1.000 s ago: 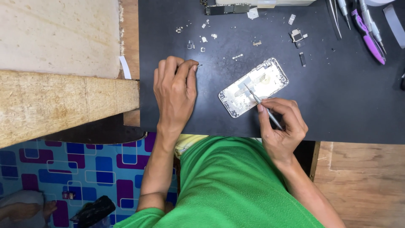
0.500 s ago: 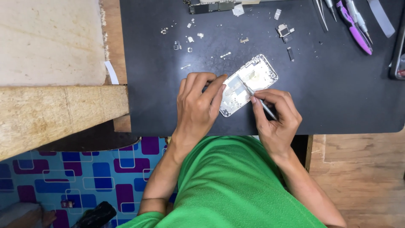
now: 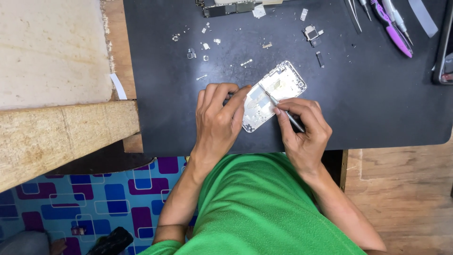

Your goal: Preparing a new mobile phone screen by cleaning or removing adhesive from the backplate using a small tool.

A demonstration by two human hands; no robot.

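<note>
Dark phone screen (image 3: 446,52), rectangular, at mat's right edge.

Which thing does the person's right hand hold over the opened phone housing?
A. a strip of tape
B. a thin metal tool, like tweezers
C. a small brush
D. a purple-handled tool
B: the right hand grips a thin metal tool whose tip rests inside the opened phone housing, while the left hand steadies the housing's near end on the black mat.
</note>
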